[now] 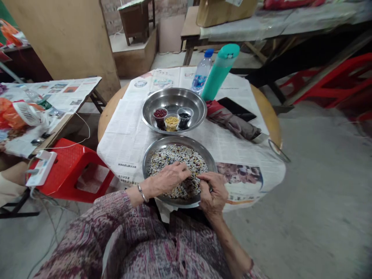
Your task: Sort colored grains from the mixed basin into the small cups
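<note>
A steel bowl (147,155) close to my body holds a mix of white grains (165,157) with black, yellow and dark red beans among them. Over the middle of that mix my left hand (171,176) is bent down, fingers together; whatever its fingertips hold is hidden. My right hand (213,190) is curled at the bowl's right side, thumb and forefinger pinched near a small yellow speck. Behind it, a second steel bowl (174,95) carries three clear cups: red beans (160,113), yellow beans (171,121) and black beans (185,116).
Newspaper (122,128) covers the round table. A water bottle (201,73), a teal bottle (220,73), a folded umbrella (232,122) and a dark phone or tablet (236,108) lie or stand at the back right. On the left, a red stool (72,162) bears a power strip (42,168).
</note>
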Motion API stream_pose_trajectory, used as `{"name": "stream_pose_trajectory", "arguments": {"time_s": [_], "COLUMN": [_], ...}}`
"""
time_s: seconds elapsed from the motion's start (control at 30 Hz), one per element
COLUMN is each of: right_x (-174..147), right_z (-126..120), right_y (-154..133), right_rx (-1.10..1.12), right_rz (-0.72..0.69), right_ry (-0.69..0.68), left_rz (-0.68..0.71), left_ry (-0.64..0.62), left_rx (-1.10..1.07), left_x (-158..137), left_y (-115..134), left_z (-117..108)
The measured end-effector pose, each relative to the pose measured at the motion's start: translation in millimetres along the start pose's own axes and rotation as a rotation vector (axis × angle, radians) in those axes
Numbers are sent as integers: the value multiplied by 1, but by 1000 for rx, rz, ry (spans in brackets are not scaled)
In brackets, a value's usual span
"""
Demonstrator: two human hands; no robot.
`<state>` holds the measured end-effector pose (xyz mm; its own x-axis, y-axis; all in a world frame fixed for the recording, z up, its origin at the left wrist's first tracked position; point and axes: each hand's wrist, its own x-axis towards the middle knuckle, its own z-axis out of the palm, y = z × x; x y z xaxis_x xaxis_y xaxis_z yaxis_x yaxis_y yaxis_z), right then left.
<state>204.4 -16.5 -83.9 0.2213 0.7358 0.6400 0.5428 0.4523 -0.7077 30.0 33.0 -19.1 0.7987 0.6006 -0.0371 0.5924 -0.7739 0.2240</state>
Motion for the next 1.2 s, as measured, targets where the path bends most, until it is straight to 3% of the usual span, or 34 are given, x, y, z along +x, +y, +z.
{"name": "stream_pose_trajectory", "arguments": {"time_s": [0.17,0.3,0.47,0.67,0.83,1.03,1.2], "right_x": [0,0,1,0,-2,-2,-1], "right_z": [0,-1,0,1,2,3,3], "right_y": [-1,-1,-1,-4,-4,-1,-3], "right_rx": [-2,6,9,-24,-16,10,10], "right_rz": [11,16,9,64,138,154,153], "right_ry": [3,4,0,16,55,83,78], "left_rz": [-324,-439,-323,-30,167,226,54], "left_ry": [182,143,80,-23,20,84,40], "left_rx": [13,-40,-159,-272,-116,55,175], "left_x": [5,12,23,9,11,46,59], "left_y": [-17,-30,-36,-11,0,-10,-17], "left_z": [-15,-20,-12,-8,-7,7,0]}}
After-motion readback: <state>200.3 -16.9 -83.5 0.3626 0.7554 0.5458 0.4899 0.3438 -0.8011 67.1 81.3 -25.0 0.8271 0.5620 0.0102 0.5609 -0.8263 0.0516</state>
